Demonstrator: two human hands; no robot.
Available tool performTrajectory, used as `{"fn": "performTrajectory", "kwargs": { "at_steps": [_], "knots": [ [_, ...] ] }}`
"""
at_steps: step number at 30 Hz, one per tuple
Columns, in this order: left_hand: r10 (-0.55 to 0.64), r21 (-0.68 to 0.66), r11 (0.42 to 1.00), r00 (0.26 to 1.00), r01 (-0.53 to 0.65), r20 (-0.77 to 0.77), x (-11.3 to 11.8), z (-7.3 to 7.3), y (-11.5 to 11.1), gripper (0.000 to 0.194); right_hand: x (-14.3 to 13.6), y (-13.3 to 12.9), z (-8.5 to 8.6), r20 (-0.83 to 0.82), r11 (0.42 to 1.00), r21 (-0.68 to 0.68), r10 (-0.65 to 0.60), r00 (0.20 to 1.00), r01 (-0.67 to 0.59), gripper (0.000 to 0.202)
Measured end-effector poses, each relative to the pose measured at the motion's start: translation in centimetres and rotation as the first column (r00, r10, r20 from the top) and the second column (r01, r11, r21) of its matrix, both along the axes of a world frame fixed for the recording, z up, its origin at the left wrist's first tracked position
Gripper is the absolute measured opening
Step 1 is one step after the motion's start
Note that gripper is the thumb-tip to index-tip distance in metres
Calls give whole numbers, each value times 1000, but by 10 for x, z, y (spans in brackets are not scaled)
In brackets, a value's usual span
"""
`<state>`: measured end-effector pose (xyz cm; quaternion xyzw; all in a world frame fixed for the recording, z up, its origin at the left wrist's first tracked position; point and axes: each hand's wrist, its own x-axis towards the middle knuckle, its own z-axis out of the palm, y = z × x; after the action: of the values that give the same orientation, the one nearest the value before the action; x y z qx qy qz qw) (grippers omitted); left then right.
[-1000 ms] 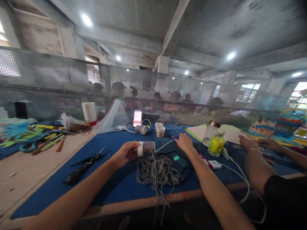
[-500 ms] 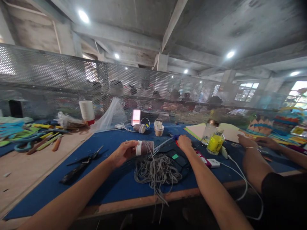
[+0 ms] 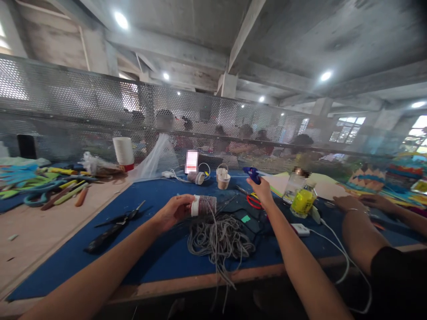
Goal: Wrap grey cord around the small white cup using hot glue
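My left hand [image 3: 175,212] grips the white rim of a paper cup [image 3: 204,206] lying on its side, its body wrapped in grey-brown cord. Below the cup, a loose heap of grey cord [image 3: 222,240] spreads over the blue mat [image 3: 160,262], strands hanging past the front edge. My right hand [image 3: 262,191] is closed round a blue glue gun [image 3: 251,173], raised above the mat. Red-handled scissors [image 3: 254,201] lie just below that hand. Farther back are a small pale cup with a handle [image 3: 223,178] and another cord-wrapped cup [image 3: 196,178].
Black pliers [image 3: 113,226] and several tools [image 3: 66,195] lie left, near stacked paper cups [image 3: 123,152]. A lit phone [image 3: 191,161] stands at the back. Right are a yellow bottle [image 3: 303,201], a white power bank [image 3: 300,230] with cable, and another person's hands [image 3: 348,203].
My right hand has lifted the blue glue gun up from the mat, uncovering the red-handled scissors. My left hand still holds the wrapped cup in nearly the same place.
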<state>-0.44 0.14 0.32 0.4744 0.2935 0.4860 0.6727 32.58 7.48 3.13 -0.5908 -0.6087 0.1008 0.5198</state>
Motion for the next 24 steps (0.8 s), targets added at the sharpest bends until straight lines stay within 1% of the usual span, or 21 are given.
{"fn": "performTrajectory", "kwargs": {
  "at_steps": [2, 3, 5, 6, 7, 8, 9, 11, 12, 13, 15, 18, 20, 24],
  "knots": [
    [1, -15, 1000, 1000, -1, -2, 0, 0, 0, 16, -15, -10, 5, -171, 986, 1, 167, 971, -169, 49],
    [-1, -20, 1000, 1000, 1, -7, 0, 0, -1, 16, -24, -16, 7, -216, 966, 6, 253, 943, -258, 49],
    [1, -31, 1000, 1000, -1, -14, 0, 0, -1, 18, -41, -31, 9, -250, 899, -13, 421, 872, -438, 46],
    [5, -38, 999, 1000, -6, -13, -1, 0, -1, 18, -48, -39, 10, -247, 846, -23, 512, 823, -533, 44],
    [9, -45, 999, 1000, -10, -13, -1, 0, 0, 18, -54, -46, 10, -243, 777, -44, 601, 761, -628, 42],
    [14, -50, 999, 1000, -14, -14, -1, 0, 0, 17, -58, -52, 9, -235, 712, -79, 667, 707, -698, 41],
    [19, -53, 998, 1000, -20, -17, -1, 0, 1, 16, -62, -58, 8, -223, 645, -141, 718, 659, -751, 39],
    [33, -49, 998, 999, -34, -36, 0, -1, 2, 16, -65, -65, 6, -174, 555, -254, 779, 602, -792, 39],
    [41, -45, 998, 998, -43, -45, 0, -1, 2, 17, -66, -67, 5, -126, 533, -297, 801, 585, -793, 38],
    [44, -40, 998, 998, -46, -50, 0, -1, 2, 18, -66, -69, 4, -67, 526, -323, 816, 574, -787, 38],
    [46, -37, 998, 997, -48, -59, 1, 0, 2, 20, -66, -70, 3, 45, 543, -343, 824, 565, -766, 37],
    [51, -38, 998, 997, -54, -65, 2, 0, 1, 20, -67, -69, 2, 108, 569, -347, 814, 570, -746, 39],
    [50, -35, 998, 997, -52, -63, 2, 0, 1, 19, -67, -69, 2, 139, 576, -334, 813, 566, -746, 38],
    [43, -55, 997, 998, -45, -45, 2, -1, 2, 18, -66, -68, 4, 294, 617, -279, 784, 546, -736, 37]
  ]
}}
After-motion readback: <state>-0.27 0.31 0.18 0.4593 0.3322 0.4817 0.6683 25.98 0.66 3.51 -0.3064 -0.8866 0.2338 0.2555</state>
